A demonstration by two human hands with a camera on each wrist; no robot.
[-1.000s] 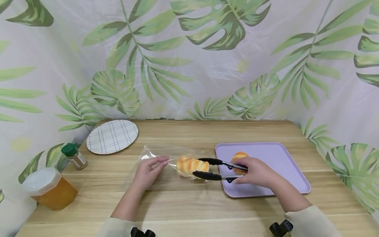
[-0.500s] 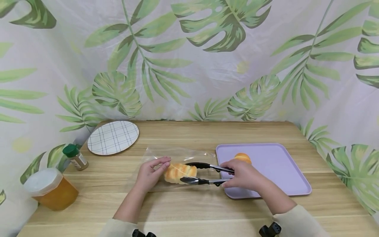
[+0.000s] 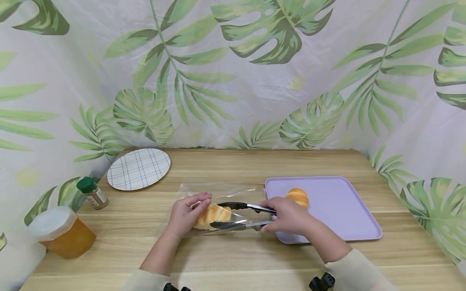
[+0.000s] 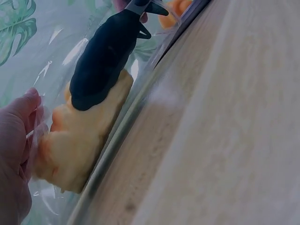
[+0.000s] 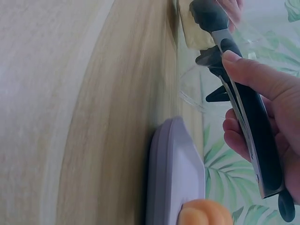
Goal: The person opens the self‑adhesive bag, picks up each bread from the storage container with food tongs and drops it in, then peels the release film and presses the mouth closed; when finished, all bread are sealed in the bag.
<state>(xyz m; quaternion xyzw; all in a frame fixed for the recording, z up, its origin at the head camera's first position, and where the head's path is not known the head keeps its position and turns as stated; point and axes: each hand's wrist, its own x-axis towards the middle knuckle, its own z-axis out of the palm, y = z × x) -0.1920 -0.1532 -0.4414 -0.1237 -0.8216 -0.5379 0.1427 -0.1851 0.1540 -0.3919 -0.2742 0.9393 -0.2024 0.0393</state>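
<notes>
In the head view, my left hand (image 3: 187, 214) pinches the upper film of a clear plastic bag (image 3: 236, 190) lying on the table. Inside the bag is a ridged, golden bread roll (image 3: 209, 218), partly hidden by that hand. My right hand (image 3: 289, 216) grips a pair of metal tongs (image 3: 238, 205) whose black tips reach into the bag along both sides of the roll. The right wrist view shows thumb and fingers wrapped around the tongs' handle (image 5: 255, 131). Seen by the left wrist, a black tong tip (image 4: 101, 61) lies against the bread roll (image 4: 77, 145).
A lilac tray (image 3: 342, 214) sits at the right, carrying an orange-brown bun (image 3: 298, 197) just behind my right hand. Toward the left are a checked oval plate (image 3: 138, 169), a green-capped spice jar (image 3: 92, 193) and a lidded amber container (image 3: 69, 238). A patterned cloth hangs behind.
My right hand has moved left with the tongs, carrying the bread roll deeper into the bag, toward my left hand. The bun on the tray is now more exposed. My left hand has barely shifted.
</notes>
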